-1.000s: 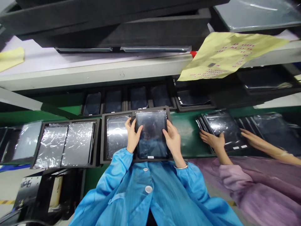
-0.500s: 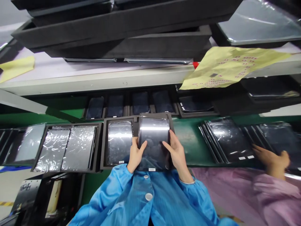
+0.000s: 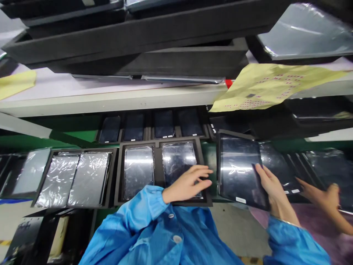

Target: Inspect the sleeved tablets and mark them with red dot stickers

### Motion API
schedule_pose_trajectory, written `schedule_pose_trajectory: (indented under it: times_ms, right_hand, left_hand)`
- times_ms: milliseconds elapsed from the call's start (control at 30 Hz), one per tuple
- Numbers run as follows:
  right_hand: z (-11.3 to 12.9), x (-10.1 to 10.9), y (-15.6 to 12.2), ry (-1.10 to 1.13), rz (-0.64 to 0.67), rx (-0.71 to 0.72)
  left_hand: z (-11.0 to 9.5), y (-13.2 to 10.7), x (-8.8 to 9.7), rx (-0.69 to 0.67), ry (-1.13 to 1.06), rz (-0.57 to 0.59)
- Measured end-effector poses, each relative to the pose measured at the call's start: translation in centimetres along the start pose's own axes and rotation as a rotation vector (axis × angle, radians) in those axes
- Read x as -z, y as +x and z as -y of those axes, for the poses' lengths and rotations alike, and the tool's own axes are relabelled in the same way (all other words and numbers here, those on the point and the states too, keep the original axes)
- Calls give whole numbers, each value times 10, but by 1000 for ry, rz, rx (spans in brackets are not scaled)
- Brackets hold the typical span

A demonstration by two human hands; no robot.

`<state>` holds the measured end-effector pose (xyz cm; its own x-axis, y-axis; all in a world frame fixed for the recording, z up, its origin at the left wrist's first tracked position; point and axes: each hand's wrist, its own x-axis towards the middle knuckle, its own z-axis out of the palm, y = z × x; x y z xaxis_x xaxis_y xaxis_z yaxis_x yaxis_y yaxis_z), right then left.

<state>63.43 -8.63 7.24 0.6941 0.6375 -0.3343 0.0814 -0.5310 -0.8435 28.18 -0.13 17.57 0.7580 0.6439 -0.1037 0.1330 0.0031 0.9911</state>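
Note:
A dark glossy tablet-like panel (image 3: 237,173) with a small white label at its near edge is gripped along its right side by my right hand (image 3: 273,186). My left hand (image 3: 190,183) hovers over the black foam tray (image 3: 157,165), fingers stretched toward the right and holding nothing. In that tray lie two film-wrapped panels: the left panel (image 3: 138,171) shows fully, while my left hand partly hides the right panel (image 3: 176,158). Behind the held panel, to the right, rests a stack of wrapped dark panels (image 3: 275,162).
A co-worker's hand (image 3: 322,195) is at the panels on the far right. Another foam tray (image 3: 116,176) with silvery wrapped panels stands at left. Overhead, a shelf (image 3: 116,101) carries foam trays, and a yellow paper sheet (image 3: 264,88) hangs from it. More dark panels (image 3: 162,123) line the back.
The panel both hands held over the tray has moved right in my right hand alone. My left hand has let go of it, and the tray's right panel now shows.

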Motion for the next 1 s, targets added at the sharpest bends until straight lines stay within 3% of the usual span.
schedule_pose_trajectory:
  times_ms: [100, 167, 200, 300, 400, 500, 567, 667, 833, 1000]
  right_hand:
    - [-27, -7, 33, -94, -27, -85]
    - [-43, -23, 44, -128, 1, -89]
    - [-51, -33, 46, -137, 27, -85]
    - [-75, -66, 46, -144, 103, -63]
    - [-88, -89, 44, -158, 107, -15]
    - [-85, -98, 42, -174, 62, 63]
    - [-74, -101, 42, -153, 60, 119]
    - [-50, -112, 44, -67, 111, 144]
    - [-6, -169, 67, 206, 276, -47]
    - [25, -230, 98, 470, 354, -409]
  left_hand:
    - [13, 8, 56, -54, 285, -248]
    - [26, 16, 105, 80, 657, -425]
    - [34, 22, 132, 148, 741, -472]
    - [61, 44, 205, 314, 905, -493]
    - [90, 72, 252, 468, 1050, -326]
    - [121, 101, 266, 512, 1140, -4]
    - [140, 115, 262, 499, 1176, 203]
    - [161, 126, 253, 476, 1220, 418]
    - [173, 129, 248, 446, 1278, 587]
    - [148, 126, 258, 340, 1290, 615]
